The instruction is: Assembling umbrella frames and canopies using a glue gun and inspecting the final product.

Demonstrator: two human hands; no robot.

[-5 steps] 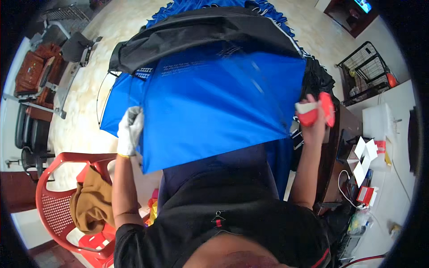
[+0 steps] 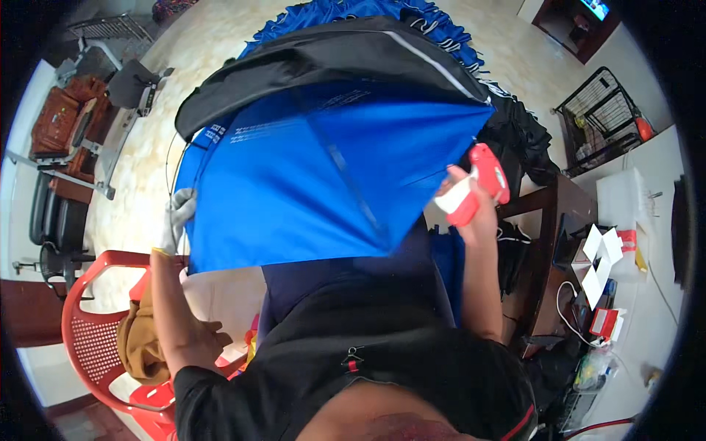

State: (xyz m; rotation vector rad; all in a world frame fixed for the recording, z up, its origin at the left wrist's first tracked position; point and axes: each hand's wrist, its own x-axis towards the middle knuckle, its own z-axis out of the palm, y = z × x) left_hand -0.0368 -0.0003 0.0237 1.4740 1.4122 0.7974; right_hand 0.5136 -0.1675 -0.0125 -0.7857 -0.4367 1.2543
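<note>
A large blue and black fabric piece (image 2: 279, 191) spreads in front of me, with pale printing near its fold and a dark strip across it. Its black part (image 2: 309, 59), edged with a light strip, lies along the far side. My left hand (image 2: 176, 213), in a white glove, is closed on the fabric's left edge. A thin dark line, cord or rod, curves beside it. My bare right hand (image 2: 476, 209) is wrapped round a red and white tagging gun (image 2: 489, 174) near the fabric's right edge. The fabric hides part of my lap.
Beyond the fabric lies a heap of blue pieces (image 2: 448, 29), with a black heap (image 2: 526, 132) to its right. A red plastic chair (image 2: 88, 331) with a brown cloth (image 2: 143, 334) stands at left. Right are a dark wooden table (image 2: 548, 257) and a wire cage (image 2: 603, 114).
My left hand has moved left with the fabric's edge. My right hand has come inward and slightly lower with the tagging gun. The fabric has shifted left and its right side has folded.
</note>
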